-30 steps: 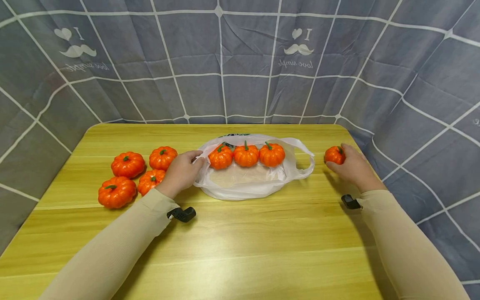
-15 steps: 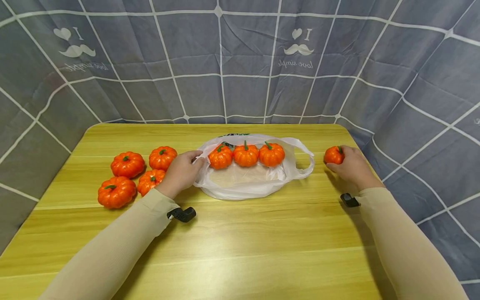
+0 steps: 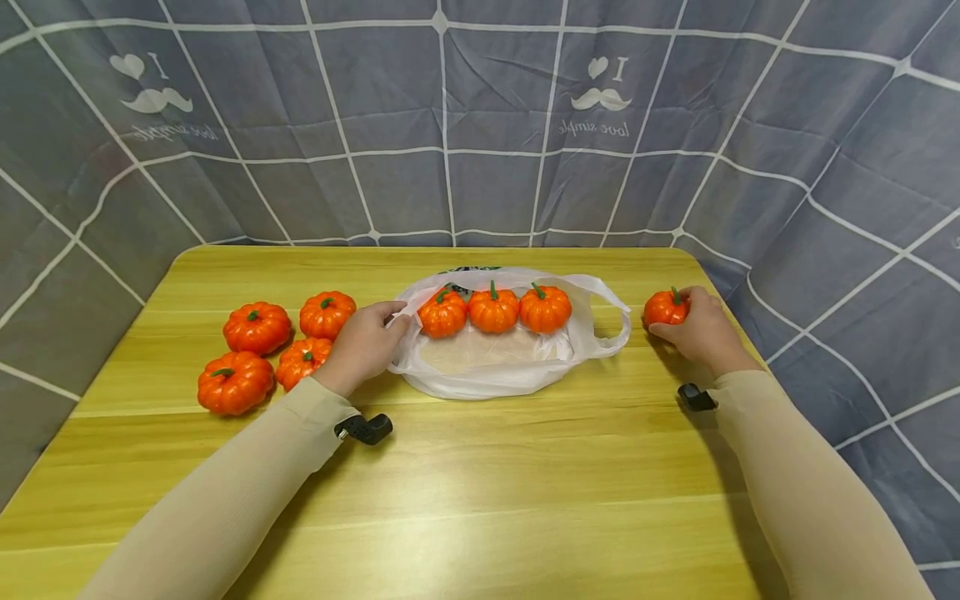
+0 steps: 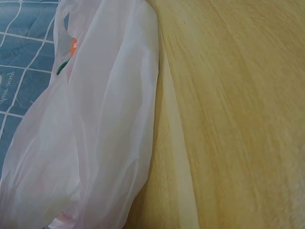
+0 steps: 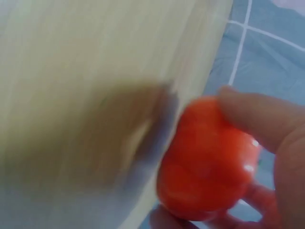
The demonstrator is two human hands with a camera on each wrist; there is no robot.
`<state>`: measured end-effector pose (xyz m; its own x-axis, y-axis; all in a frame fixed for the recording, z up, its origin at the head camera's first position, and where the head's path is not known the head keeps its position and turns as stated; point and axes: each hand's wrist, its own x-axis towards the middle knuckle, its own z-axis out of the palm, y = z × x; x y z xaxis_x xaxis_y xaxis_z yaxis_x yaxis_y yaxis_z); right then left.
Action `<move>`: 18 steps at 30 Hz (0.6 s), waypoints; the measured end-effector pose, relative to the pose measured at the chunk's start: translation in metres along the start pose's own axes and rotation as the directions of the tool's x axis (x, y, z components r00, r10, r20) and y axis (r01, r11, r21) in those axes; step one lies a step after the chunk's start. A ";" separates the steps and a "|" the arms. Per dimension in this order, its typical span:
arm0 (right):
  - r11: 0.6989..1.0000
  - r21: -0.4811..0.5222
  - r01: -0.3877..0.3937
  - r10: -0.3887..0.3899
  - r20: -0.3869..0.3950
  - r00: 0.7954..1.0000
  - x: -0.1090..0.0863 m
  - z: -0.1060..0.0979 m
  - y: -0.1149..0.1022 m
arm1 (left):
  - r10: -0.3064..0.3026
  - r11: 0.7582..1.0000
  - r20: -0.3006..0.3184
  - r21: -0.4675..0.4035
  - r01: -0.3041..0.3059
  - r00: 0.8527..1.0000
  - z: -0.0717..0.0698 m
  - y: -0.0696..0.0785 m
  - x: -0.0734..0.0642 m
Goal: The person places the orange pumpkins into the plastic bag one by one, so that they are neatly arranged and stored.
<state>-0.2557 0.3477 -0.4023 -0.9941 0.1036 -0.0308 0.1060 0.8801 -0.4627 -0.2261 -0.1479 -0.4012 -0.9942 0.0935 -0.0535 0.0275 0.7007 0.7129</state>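
Observation:
In the head view my right hand (image 3: 703, 332) holds a small orange toy pumpkin (image 3: 664, 308) near the table's right edge. The right wrist view shows the thumb on one side of this pumpkin (image 5: 205, 164) and fingers curled beneath it. My left hand (image 3: 366, 343) pinches the left rim of a white plastic bag (image 3: 487, 385), whose mouth faces up. Three more pumpkins (image 3: 492, 312) sit in a row along the bag's far side, stems up. Up close in the left wrist view, the bag (image 4: 109, 114) fills the left half, and the left hand itself is out of sight.
Several orange pumpkins (image 3: 256, 328) stand in a cluster on the wooden table (image 3: 480, 500), left of the bag and close to my left forearm. A loop handle (image 3: 617, 333) sticks out at the bag's right end. A grey checked curtain (image 3: 487, 108) hangs behind and beside the table.
My right hand has shifted slightly left with the pumpkin, which has turned a little in its grip. The left hand and the bag have stayed in place.

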 end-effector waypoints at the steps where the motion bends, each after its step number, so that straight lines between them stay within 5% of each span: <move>1: 1.000 0.020 0.007 -0.006 -0.021 1.000 -0.001 -0.001 -0.002 | 0.002 1.000 0.000 -0.001 -0.002 1.000 0.000 0.000 0.000; 10: 0.973 0.158 0.169 -0.128 -0.243 0.961 -0.019 -0.014 -0.065 | 0.008 1.000 -0.008 0.014 -0.008 1.000 0.001 0.002 0.002; 18: 0.913 0.163 0.373 -0.335 -0.220 0.916 -0.039 -0.001 -0.123 | 0.008 1.000 -0.001 0.011 -0.008 1.000 0.001 0.002 0.000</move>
<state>-0.2301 0.2360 -0.3434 -0.9417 -0.0986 0.3217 -0.2778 0.7671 -0.5783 -0.2262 -0.1458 -0.4007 -0.9940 0.0984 -0.0475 0.0364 0.7080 0.7053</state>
